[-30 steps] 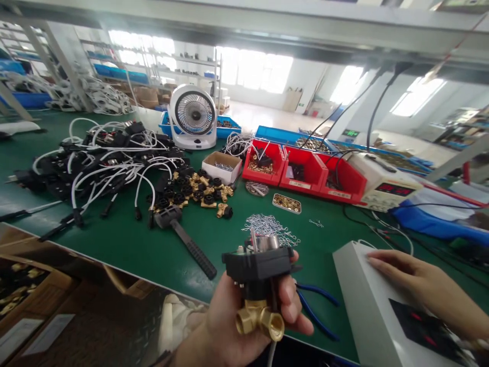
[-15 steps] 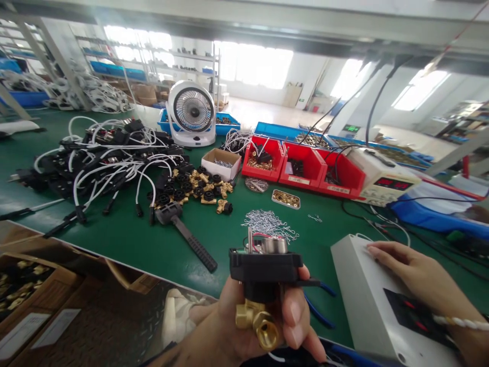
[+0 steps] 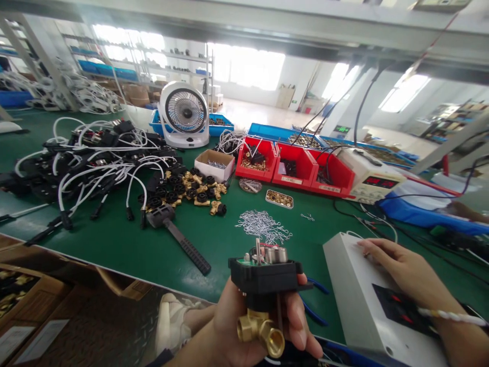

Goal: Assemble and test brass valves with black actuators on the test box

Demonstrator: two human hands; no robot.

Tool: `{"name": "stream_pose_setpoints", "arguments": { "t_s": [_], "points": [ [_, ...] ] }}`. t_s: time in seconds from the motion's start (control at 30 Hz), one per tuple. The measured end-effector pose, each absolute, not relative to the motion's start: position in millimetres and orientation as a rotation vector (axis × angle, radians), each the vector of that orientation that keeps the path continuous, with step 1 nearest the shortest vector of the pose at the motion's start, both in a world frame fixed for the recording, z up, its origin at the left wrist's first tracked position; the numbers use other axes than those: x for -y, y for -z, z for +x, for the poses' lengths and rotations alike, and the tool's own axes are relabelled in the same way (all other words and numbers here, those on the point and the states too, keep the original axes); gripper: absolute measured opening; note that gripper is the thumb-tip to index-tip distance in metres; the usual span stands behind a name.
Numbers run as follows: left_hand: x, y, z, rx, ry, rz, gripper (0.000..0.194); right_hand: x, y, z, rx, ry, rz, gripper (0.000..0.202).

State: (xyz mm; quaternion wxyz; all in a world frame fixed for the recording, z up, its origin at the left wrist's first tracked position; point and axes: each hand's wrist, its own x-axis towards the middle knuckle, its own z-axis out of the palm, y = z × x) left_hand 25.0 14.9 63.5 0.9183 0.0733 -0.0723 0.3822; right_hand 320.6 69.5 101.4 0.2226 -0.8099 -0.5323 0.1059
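My left hand is closed around a motorized brass valve, held upright over the bench's front edge. Its black housing is uncovered on top, so a green circuit board, a silver motor and red wires show. Two brass ports point down toward me. My right hand lies on the grey control box, thumb and fingertips together at its upper edge. Whatever small part they grip is hidden. Blue-handled pliers lie partly behind the valve. Beyond it is a pile of silver cotter pins.
A black-handled hammer lies left of centre, near brass valve bodies and a heap of cabled black units. Behind stand a fan, a small carton, red bins and a power supply.
The view has shifted slightly, so the bench things sit farther left. The valve has tilted a little in my left hand, showing more of its circuit board. My right hand stays on the box.
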Motion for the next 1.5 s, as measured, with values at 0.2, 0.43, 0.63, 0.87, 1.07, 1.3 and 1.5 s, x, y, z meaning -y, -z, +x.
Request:
{"name": "stream_pose_setpoints", "arguments": {
  "t_s": [0.2, 0.43, 0.63, 0.87, 1.07, 1.3, 1.5],
  "points": [
    [-14.5, -59.0, 25.3, 0.130, -0.783, 0.154, 0.044, -67.2, -104.8, 316.6, 1.452, -0.301, -2.254, 0.051],
    [-12.6, -59.9, 22.0, 0.053, -0.800, 0.186, 0.052, -67.0, -101.7, 317.7, 1.441, -0.319, -2.262, 0.051],
    [-4.1, -75.1, 18.4, -0.487, -0.987, 0.274, 0.045, -65.2, -99.0, 319.5, 1.465, -0.313, -2.215, 0.049],
    [3.4, -76.0, 17.3, -0.491, -1.095, 0.482, 0.072, -63.1, -94.7, 322.7, 1.509, -0.284, -2.138, 0.048],
    [8.4, -84.9, 15.7, -0.546, -1.084, 0.514, 0.064, -63.3, -91.6, 325.6, 1.515, -0.295, -2.098, 0.045],
    [3.3, -89.5, 11.5, -0.546, -1.003, 0.515, 0.055, -62.8, -91.4, 325.7, 1.513, -0.307, -2.077, 0.043],
    [-3.8, -79.1, 16.0, -0.513, -0.894, 0.385, 0.045, -62.2, -90.3, 326.2, 1.504, -0.314, -2.077, 0.041]
  ]
}}
